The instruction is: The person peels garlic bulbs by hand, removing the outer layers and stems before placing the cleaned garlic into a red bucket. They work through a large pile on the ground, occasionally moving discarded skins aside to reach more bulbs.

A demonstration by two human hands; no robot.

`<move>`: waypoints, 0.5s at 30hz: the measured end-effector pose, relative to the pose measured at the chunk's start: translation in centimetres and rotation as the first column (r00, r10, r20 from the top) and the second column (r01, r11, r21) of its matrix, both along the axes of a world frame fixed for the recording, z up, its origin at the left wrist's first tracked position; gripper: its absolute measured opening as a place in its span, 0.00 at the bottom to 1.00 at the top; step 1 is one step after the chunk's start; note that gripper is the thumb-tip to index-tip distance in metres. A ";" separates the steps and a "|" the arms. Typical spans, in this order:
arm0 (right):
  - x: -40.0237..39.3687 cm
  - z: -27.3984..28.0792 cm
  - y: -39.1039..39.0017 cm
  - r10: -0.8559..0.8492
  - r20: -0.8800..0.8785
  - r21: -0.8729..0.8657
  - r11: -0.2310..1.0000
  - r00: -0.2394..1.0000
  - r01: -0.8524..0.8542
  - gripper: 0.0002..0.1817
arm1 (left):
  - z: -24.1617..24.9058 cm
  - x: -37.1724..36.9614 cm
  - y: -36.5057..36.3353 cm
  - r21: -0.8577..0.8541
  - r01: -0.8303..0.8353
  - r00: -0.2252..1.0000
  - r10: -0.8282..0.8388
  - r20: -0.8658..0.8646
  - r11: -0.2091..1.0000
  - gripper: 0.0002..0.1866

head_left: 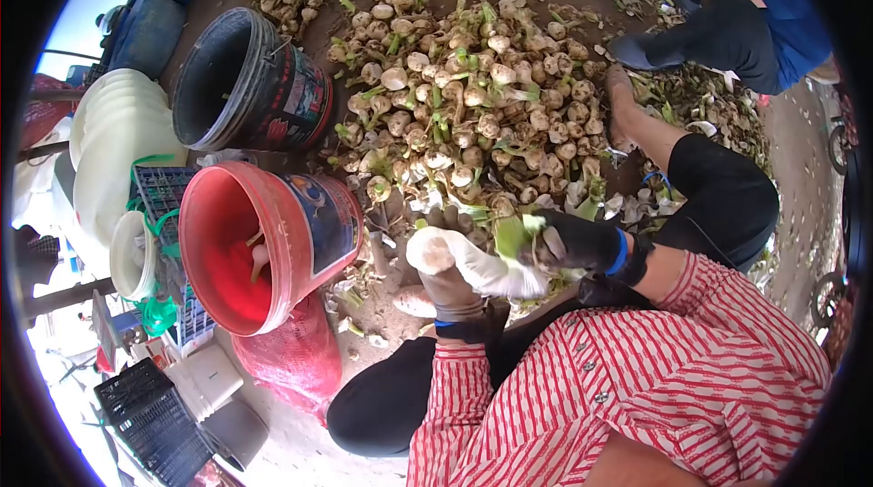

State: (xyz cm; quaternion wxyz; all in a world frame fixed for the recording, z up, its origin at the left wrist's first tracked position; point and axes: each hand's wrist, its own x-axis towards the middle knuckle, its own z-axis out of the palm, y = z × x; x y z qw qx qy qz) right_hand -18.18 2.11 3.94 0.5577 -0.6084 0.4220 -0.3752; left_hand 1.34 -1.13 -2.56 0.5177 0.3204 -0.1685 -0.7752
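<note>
My left hand [450, 287], in a grey glove with a dark wrist band, is closed around a large whitish bulb [430, 251]. A thick white stalk [496, 274] runs from the bulb toward my right hand. In a black glove with a blue band, my right hand [582, 243] has its fingers closed on green leaves [515, 236] at the stalk's other end. Just beyond both hands lies a big heap of dirty bulbs [473, 96] with short green stems. Peeled scraps lie on the ground around the hands.
A red bucket [285, 251] lies tilted at left with a bulb inside. Behind it stands a black bucket [282, 91]. A red mesh sack [296, 360], a black crate [155, 419] and stacked white containers [118, 155] are further left. Another person's leg [727, 41] is at upper right.
</note>
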 end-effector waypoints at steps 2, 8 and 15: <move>0.5 1.9 -0.4 -0.155 0.529 0.131 0.986 0.834 0.100 0.17 | -0.8 0.6 -0.3 -0.090 0.028 0.995 -0.020 0.096 0.996 0.21; -3.8 -0.3 -0.4 -0.470 0.790 0.498 0.867 0.393 0.037 0.24 | 1.2 -0.3 -1.6 0.437 0.038 0.998 -0.014 -0.058 0.899 0.20; -7.8 -13.1 -0.3 0.193 -0.371 0.377 0.925 0.908 -0.042 0.16 | 13.2 2.2 -13.3 -0.099 -0.058 0.971 0.033 -0.238 0.993 0.27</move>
